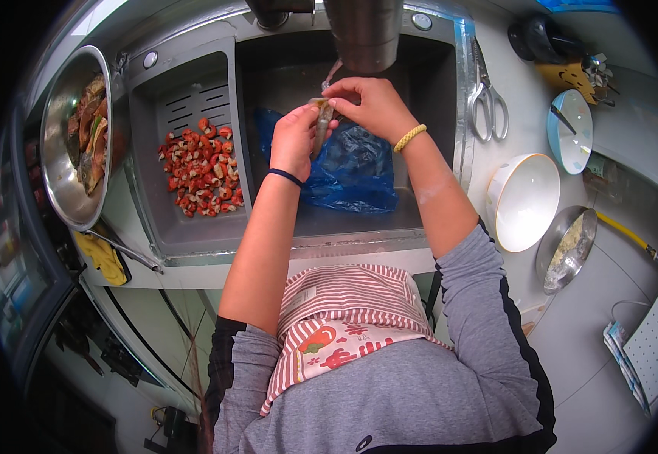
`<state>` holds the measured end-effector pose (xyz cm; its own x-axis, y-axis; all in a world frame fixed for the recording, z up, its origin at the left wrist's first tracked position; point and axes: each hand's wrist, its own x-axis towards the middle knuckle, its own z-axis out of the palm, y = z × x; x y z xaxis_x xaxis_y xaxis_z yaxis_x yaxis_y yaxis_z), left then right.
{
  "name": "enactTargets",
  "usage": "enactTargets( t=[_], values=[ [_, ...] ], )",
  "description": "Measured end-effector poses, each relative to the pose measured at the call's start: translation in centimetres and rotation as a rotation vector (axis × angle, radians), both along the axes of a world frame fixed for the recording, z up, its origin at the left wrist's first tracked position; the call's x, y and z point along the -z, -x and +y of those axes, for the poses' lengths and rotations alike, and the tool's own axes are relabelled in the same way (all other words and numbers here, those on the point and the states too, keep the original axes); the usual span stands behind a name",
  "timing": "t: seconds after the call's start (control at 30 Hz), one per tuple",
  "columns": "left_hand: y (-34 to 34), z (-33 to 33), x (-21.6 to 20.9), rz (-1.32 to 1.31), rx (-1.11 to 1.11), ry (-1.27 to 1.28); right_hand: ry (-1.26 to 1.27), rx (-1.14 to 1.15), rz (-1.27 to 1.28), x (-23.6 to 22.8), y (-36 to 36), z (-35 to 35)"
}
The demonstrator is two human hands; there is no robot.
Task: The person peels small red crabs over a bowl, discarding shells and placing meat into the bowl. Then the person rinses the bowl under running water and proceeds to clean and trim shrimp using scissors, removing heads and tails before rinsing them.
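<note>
Over the right basin of the grey double sink (321,233), my left hand (293,144) and my right hand (377,110) are close together. Both are closed at the fingertips on a greyish, translucent raw shrimp (321,132), which hangs down between them. The fingers of my left hand wrap round its body. At its upper end, my right thumb and fingertips pinch it. Just beneath lies a crumpled blue plastic bag (355,178); its contents are hard to make out. Many red-and-white chunks, perhaps shellfish pieces, form a pile (204,170) in the left basin.
A dark metal tap (363,34) juts out just beyond my hands. Left stands a steel bowl (51,155) of brownish food, with a yellow cloth (102,259) below. Scissors (486,110), a white bowl (526,203), a blue-rimmed bowl (571,136) and a steel dish (582,250) are right.
</note>
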<state>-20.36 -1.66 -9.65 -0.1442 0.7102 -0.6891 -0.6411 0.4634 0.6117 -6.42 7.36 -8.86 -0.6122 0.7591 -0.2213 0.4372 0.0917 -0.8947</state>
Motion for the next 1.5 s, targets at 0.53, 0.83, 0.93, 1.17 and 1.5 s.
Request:
enactTargets(
  t=[0.53,0.83,0.93,1.17,1.5],
  values=[
    [-1.6,4.7,0.2,-0.142,-0.040,-0.036,0.343,0.513,0.242,0.0,0.1,0.5],
    [0.8,2.4,-0.2,-0.239,0.044,-0.114,0.433,0.420,0.287,-0.1,1.2,0.5],
    [1.3,1.9,0.2,-0.181,0.050,-0.102,0.517,0.378,0.354,-0.1,1.4,0.5],
    [1.5,1.3,0.6,-0.172,-0.022,-0.102,0.466,0.320,0.454,1.2,0.9,0.5],
    [0.9,1.3,0.7,-0.011,-0.049,-0.054,0.285,0.217,0.203,2.0,0.8,-0.8]
  ],
)
